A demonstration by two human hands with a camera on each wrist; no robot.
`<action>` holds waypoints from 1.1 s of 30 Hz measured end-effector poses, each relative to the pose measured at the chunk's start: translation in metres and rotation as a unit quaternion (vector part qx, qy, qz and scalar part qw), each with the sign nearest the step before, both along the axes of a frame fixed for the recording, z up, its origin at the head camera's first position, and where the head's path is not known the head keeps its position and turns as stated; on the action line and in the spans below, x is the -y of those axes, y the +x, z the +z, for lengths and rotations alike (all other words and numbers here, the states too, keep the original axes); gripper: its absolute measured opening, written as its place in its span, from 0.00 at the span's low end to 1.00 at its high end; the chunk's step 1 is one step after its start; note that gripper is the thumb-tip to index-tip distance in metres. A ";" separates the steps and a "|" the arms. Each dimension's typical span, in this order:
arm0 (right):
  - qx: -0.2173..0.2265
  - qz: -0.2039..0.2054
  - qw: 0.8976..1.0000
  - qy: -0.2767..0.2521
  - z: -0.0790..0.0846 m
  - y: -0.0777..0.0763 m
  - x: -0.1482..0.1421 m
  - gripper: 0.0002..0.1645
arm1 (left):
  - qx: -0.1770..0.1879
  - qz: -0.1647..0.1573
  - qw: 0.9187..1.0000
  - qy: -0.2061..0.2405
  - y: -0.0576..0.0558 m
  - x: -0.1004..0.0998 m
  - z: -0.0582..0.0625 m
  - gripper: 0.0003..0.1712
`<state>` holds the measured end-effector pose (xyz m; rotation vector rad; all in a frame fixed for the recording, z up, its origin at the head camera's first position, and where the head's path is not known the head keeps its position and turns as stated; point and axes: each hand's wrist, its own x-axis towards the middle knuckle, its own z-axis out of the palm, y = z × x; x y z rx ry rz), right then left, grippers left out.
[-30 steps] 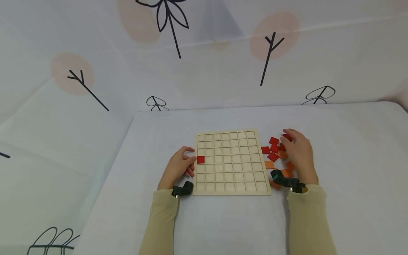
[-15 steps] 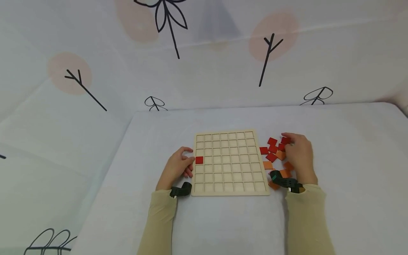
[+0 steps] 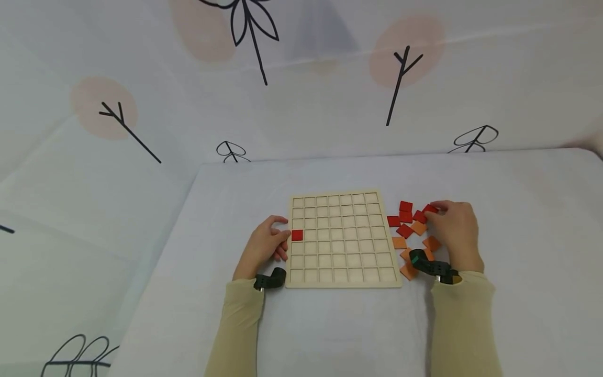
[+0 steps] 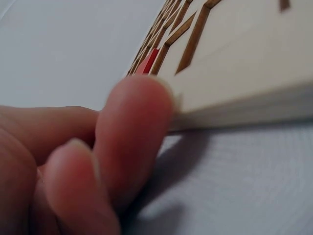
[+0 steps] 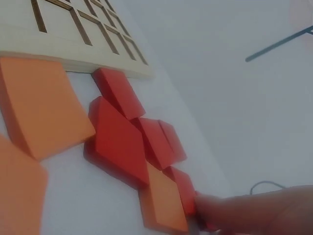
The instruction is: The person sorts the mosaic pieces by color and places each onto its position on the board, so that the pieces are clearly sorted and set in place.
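A pale wooden grid board lies flat, with one red square tile in a cell of its left column. Beside the board's left edge rests my left hand, fingers loosely bent; in the left wrist view a fingertip touches the board's edge. My right hand is over the far right of the loose tiles, pinching a red tile between thumb and index finger. The right wrist view shows a finger at the end of the tile cluster, the held tile mostly hidden there.
Several loose red tiles lie close together right of the board, some touching. Several orange tiles lie nearer me, partly under the right wrist's camera. A white patterned cloth hangs behind the white-covered table.
My right hand has shifted right and slightly toward me, the red tile at its fingertips moving along. Another red tile in the cluster has turned slightly. My left hand has stayed in place.
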<state>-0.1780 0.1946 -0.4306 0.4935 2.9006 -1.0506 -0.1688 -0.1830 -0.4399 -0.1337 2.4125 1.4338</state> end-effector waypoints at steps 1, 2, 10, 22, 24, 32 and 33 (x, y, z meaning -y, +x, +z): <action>0.002 -0.001 1.000 0.002 0.001 0.000 0.000 0.24 | 0.000 0.000 1.000 -0.001 0.000 0.000 0.000 0.19; 0.004 -0.001 1.000 0.002 0.001 0.001 0.001 0.24 | 0.001 0.000 1.000 -0.002 0.001 0.000 0.000 0.19; 0.000 0.008 1.000 -0.011 0.002 0.002 0.001 0.24 | 0.001 -0.001 1.000 0.004 0.003 0.002 0.002 0.19; 0.049 0.007 0.998 -0.032 0.006 -0.001 -0.006 0.28 | 0.009 -0.003 1.000 0.020 -0.002 -0.003 0.001 0.19; 0.064 0.011 0.997 -0.037 0.006 -0.001 -0.007 0.29 | 0.011 -0.006 1.000 0.015 -0.002 -0.003 0.001 0.19; 0.053 -0.008 0.997 -0.060 0.004 -0.001 -0.006 0.27 | 0.010 -0.003 1.000 0.002 -0.001 -0.002 0.002 0.18; 0.051 -0.008 0.997 -0.061 0.004 -0.001 -0.006 0.27 | 0.008 -0.006 1.000 0.002 -0.001 -0.002 0.002 0.18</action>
